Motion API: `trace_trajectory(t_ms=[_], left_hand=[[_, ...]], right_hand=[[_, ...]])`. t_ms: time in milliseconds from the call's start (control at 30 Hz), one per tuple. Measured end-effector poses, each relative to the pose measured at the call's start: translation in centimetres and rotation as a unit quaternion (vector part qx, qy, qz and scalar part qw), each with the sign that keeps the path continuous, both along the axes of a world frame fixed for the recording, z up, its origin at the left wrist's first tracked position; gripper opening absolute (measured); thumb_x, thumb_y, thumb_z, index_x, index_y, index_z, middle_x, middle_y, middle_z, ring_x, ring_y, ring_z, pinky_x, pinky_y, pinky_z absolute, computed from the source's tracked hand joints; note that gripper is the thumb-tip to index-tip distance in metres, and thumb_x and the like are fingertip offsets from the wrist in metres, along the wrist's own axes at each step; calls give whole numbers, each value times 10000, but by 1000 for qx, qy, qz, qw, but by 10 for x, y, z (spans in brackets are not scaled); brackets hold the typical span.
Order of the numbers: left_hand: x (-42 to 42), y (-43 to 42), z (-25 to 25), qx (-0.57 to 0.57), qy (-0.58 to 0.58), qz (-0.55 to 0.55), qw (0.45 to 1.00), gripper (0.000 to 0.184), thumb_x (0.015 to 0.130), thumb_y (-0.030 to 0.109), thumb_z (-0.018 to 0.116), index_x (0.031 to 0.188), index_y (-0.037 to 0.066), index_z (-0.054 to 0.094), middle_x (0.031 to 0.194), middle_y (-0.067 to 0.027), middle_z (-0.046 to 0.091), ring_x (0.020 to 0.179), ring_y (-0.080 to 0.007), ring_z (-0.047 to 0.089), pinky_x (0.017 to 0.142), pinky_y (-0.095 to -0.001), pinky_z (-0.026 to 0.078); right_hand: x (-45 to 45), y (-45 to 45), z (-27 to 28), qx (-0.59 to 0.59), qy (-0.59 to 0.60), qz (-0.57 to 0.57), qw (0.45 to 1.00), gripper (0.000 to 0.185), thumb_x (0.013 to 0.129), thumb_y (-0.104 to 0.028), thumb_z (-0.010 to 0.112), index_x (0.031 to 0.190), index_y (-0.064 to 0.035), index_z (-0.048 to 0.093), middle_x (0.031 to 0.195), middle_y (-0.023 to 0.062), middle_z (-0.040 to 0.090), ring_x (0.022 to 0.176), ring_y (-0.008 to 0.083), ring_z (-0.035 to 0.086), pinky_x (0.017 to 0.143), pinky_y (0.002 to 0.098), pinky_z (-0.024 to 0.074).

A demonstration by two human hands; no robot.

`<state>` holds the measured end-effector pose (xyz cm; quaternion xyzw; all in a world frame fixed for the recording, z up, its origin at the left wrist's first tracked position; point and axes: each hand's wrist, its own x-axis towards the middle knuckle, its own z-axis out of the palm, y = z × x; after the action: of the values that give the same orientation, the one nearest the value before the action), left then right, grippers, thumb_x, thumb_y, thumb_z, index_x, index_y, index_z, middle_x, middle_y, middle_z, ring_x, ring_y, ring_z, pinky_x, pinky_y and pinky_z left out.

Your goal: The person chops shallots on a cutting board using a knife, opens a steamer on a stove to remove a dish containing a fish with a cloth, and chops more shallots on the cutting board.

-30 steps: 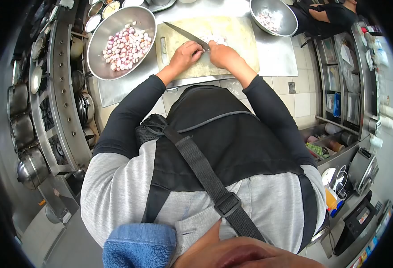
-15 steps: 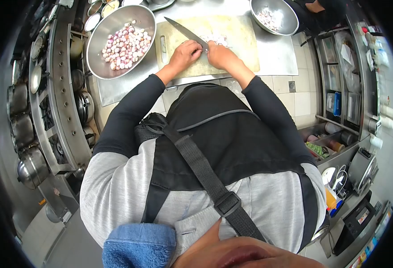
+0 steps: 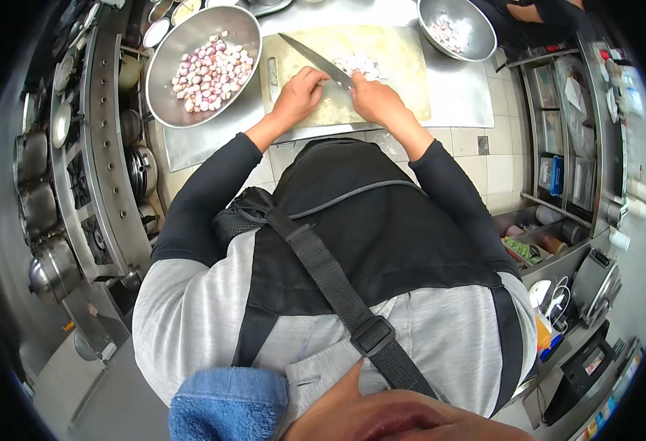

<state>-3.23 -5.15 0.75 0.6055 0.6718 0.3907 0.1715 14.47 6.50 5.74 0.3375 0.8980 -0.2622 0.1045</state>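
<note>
My right hand (image 3: 379, 101) is closed round the handle of a kitchen knife (image 3: 309, 55), whose long blade points up and left over a pale cutting board (image 3: 411, 88). Left of it, my left hand (image 3: 298, 97) rests on the board with curled fingers pressed together; whatever is between them is too small to make out. Beyond the knife lies a pile of cut shallots (image 3: 359, 66). A large steel bowl (image 3: 163, 84) on the left holds many peeled shallots (image 3: 209, 77).
A second steel bowl (image 3: 483, 45) with cut shallot pieces stands at the right. Another person's arm (image 3: 525, 13) shows beyond it. Small containers (image 3: 155, 33) sit behind the large bowl. Shelving (image 3: 558, 132) stands on the right, a stove rack (image 3: 106, 147) on the left.
My right hand and the knife have shifted right and slightly nearer to me, widening the gap from my left hand. My left hand stays closed over the board.
</note>
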Motion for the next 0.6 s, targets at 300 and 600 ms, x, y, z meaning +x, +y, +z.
trace_trajectory(t_ms=[300,600], left_hand=[[2,-1,-22,36,-30,-12,999,136,853,69,714,976,22,679,967,-114,663,899,-260,665,799,-347,533],[0,8,-24,58,44,-11,997,92,840,76,708,912,21,696,898,-101,664,822,-245,661,728,-339,531]], right_hand=[[0,0,-19,52,25,25,998,247,941,-120,433,1138,-30,553,995,274,703,932,431,696,810,519,543],[-12,1,-25,39,13,20,999,244,942,-118,440,1136,-31,559,1000,263,707,935,412,705,808,501,557]])
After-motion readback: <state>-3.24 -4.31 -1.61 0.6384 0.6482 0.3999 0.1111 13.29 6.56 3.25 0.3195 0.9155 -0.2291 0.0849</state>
